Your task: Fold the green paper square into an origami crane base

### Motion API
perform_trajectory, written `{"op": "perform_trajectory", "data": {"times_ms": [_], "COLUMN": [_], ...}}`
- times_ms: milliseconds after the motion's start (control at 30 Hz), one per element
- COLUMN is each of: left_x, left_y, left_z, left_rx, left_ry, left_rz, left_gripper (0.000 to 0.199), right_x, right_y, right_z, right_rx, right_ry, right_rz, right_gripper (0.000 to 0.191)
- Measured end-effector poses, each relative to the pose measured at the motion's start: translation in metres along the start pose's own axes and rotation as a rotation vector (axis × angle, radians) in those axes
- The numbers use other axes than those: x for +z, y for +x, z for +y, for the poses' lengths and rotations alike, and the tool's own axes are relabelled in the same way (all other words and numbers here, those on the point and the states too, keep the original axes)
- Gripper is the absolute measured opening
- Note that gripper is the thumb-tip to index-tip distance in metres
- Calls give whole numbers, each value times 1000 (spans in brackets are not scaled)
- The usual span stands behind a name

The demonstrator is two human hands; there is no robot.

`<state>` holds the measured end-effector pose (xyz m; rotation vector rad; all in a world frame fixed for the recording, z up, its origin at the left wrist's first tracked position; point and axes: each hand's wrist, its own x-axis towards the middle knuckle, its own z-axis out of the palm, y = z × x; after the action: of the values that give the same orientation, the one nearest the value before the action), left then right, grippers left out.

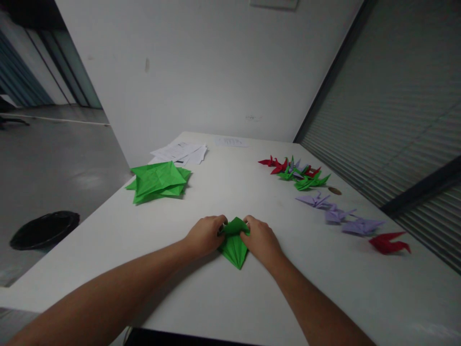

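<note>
A partly folded green paper lies on the white table in front of me, its creased point toward me and its upper part lifted in a flap. My left hand pinches the flap's left edge, fingers curled. On the right edge, my right hand grips the same paper between thumb and fingers. Some fingertips of both hands are hidden behind the paper.
Creased green sheets are stacked at the left, with printed papers behind them. Folded cranes in several colours, purple cranes and a red crane line the right side. A black bin stands beyond the left edge.
</note>
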<state>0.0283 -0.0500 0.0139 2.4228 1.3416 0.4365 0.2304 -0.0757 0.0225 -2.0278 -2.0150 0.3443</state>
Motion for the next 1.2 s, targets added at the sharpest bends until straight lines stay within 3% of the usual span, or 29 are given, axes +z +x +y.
{"op": "perform_trajectory", "data": {"times_ms": [200, 333, 467, 567, 667, 867, 1200], "left_x": [1, 0, -7, -13, -15, -14, -15], "left_y": [0, 1, 1, 0, -1, 0, 0], "left_z": [0, -3, -6, -9, -12, -13, -12], "left_rx": [-4, -24, -47, -56, -35, -29, 15], "left_ry": [7, 6, -47, -99, -140, -146, -177], "left_rz": [-4, -9, -34, -58, -61, -53, -88], "left_gripper": [24, 17, 13, 13, 16, 21, 17], "right_x": [-1, -6, -14, -21, -27, -33, -25], "right_y": [0, -2, -2, -1, 0, -5, -1], "right_z": [-2, 2, 17, 29, 33, 26, 33], "right_rx": [-20, -84, -205, -304, -363, -368, -388], "right_ry": [32, 176, 506, 687, 678, 668, 575], "right_rz": [6, -4, -145, -322, -432, -467, -414], "right_gripper": [19, 17, 24, 25, 24, 27, 14]}}
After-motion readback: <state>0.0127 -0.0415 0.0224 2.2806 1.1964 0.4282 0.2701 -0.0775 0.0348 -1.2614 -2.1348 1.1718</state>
